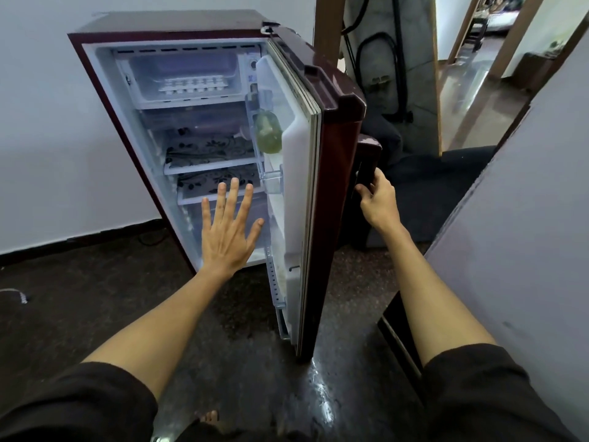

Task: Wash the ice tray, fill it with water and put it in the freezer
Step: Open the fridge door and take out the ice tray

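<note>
A small maroon fridge (105,100) stands against the white wall with its door (338,161) swung open toward me. In the freezer compartment (143,74) at the top lies a white ice tray (192,85). My right hand (377,199) grips the dark handle (366,167) on the door's outer face. My left hand (228,228) is held out flat with fingers spread in front of the lower shelves, holding nothing.
A greenish bottle (269,132) sits in the door rack. Patterned mats cover the fridge shelves (207,148). The dark floor (318,387) is wet near the door. A wooden door frame (328,30) and a grey wall corner (516,218) stand to the right.
</note>
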Tool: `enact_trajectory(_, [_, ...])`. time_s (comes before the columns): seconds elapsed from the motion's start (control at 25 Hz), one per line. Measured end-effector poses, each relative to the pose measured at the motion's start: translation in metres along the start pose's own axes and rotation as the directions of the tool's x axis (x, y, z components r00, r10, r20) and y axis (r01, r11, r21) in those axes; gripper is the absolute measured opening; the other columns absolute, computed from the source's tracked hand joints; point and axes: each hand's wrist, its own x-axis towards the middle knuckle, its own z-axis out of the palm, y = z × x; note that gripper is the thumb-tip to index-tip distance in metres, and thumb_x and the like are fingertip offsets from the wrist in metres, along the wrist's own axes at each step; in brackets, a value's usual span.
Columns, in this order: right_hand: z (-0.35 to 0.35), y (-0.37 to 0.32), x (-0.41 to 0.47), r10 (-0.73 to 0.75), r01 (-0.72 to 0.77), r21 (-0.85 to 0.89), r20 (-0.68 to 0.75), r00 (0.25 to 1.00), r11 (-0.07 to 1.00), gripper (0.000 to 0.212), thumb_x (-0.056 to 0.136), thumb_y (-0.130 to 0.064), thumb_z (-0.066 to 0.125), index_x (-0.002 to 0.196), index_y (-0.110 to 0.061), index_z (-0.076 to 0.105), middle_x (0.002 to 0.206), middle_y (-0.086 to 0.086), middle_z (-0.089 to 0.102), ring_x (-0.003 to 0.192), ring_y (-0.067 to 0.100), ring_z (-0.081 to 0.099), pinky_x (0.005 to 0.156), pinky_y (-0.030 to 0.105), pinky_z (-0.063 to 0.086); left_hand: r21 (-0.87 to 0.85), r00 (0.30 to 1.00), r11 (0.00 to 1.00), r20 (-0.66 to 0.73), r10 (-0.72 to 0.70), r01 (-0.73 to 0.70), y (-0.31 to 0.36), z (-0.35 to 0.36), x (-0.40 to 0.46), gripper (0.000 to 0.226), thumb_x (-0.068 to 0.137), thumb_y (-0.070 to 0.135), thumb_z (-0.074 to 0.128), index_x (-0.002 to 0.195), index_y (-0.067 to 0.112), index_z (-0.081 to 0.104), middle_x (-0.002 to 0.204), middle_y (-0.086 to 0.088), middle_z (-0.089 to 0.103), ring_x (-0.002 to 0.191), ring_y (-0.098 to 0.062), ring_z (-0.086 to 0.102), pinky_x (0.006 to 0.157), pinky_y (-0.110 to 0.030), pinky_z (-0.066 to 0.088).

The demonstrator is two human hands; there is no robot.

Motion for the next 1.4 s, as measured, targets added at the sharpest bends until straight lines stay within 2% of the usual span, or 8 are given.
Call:
enact_trajectory(0.28, [-0.004,0.002,0.001,0.005,-0.005,0.018,0.002,1.000,1.000,0.036,0.095,-0.003,0.049,0.131,-0.010,0.048,0.109,-0.004,0.057,0.102,0.012,0.056,0.067,-0.001,0.043,-0.003,0.999,1.000,0.037,-0.001,0.001,0.000,0.004,0.000,0.065,0.094,0.054,0.018,0.148,0.022,0.002,0.156,-0.005,-0.003,0.145,-0.023,-0.002,0.113,-0.040,-0.020])
enact_trajectory(0.36, [-0.003,0.003,-0.007,0.010,-0.009,0.039,-0.009,1.000,0.999,0.045,0.095,-0.006,0.050,0.139,-0.008,0.040,0.124,-0.002,0.055,0.116,0.010,0.050,0.087,0.003,0.042,-0.024,0.999,1.000,0.043,-0.006,0.007,0.004,0.005,-0.001,0.065,0.093,0.054,0.018,0.148,0.022,0.002,0.156,-0.005,-0.002,0.145,-0.023,-0.003,0.115,-0.045,-0.013])
enact_trajectory(0.44, [0.000,0.006,-0.022,0.040,-0.039,0.016,-0.067,0.997,0.999,0.055,0.097,-0.013,0.050,0.147,-0.008,0.028,0.145,0.005,0.043,0.133,0.014,0.040,0.109,0.021,0.034,-0.042,0.999,0.999,0.045,-0.006,0.008,0.005,0.005,-0.003,0.065,0.093,0.053,0.019,0.148,0.022,0.003,0.155,-0.004,-0.002,0.145,-0.024,-0.001,0.116,-0.050,-0.005])
enact_trajectory(0.52, [0.006,0.011,-0.043,0.037,-0.048,-0.080,-0.141,0.989,0.996,0.057,0.099,-0.022,0.047,0.149,-0.009,0.022,0.153,0.007,0.033,0.142,0.018,0.029,0.115,0.027,0.027,-0.043,0.999,0.999,0.046,-0.006,0.008,0.005,0.005,-0.007,0.065,0.093,0.053,0.020,0.148,0.022,0.003,0.155,-0.004,-0.003,0.145,-0.024,0.000,0.116,-0.050,-0.004])
enact_trajectory(0.76, [0.055,0.008,-0.117,-0.263,0.126,-0.365,-0.355,0.897,0.922,0.053,0.097,-0.021,0.045,0.143,0.001,0.031,0.150,0.018,0.035,0.142,0.025,0.023,0.119,0.037,0.015,-0.042,0.998,0.998,0.042,-0.047,0.049,-0.006,0.005,-0.024,0.064,0.094,0.053,0.021,0.148,0.022,0.003,0.157,-0.004,0.001,0.146,-0.023,0.002,0.113,-0.038,-0.020])
enact_trajectory(0.88, [0.087,0.009,-0.145,-0.422,0.251,-0.516,-0.245,0.873,0.819,0.058,0.092,-0.030,0.046,0.139,0.003,0.037,0.145,0.022,0.041,0.139,0.030,0.030,0.119,0.039,0.010,-0.045,0.996,0.996,0.019,-0.082,0.083,-0.021,0.003,-0.038,0.063,0.095,0.050,0.025,0.148,0.021,0.007,0.158,-0.008,0.015,0.146,-0.030,0.013,0.113,-0.038,-0.020])
enact_trajectory(1.04, [0.129,0.005,-0.159,-0.503,0.400,-0.566,-0.030,0.864,0.721,0.059,0.091,-0.033,0.046,0.138,0.002,0.041,0.143,0.021,0.044,0.137,0.030,0.032,0.119,0.038,0.009,-0.026,0.986,0.986,-0.007,-0.167,0.166,-0.047,0.000,-0.061,0.064,0.095,0.047,0.029,0.148,0.019,0.007,0.157,-0.010,0.020,0.145,-0.030,0.016,0.114,-0.039,-0.019])
enact_trajectory(1.4, [0.226,-0.031,-0.122,-0.523,0.545,-0.451,0.184,0.832,0.707,0.066,0.086,-0.032,0.058,0.140,0.000,0.039,0.147,0.019,0.039,0.140,0.031,0.024,0.116,0.043,0.012,0.022,0.935,0.935,-0.008,-0.355,0.355,-0.117,0.003,-0.082,0.062,0.094,0.046,0.029,0.147,0.020,0.012,0.156,-0.010,0.022,0.144,-0.031,0.015,0.115,-0.052,-0.001])
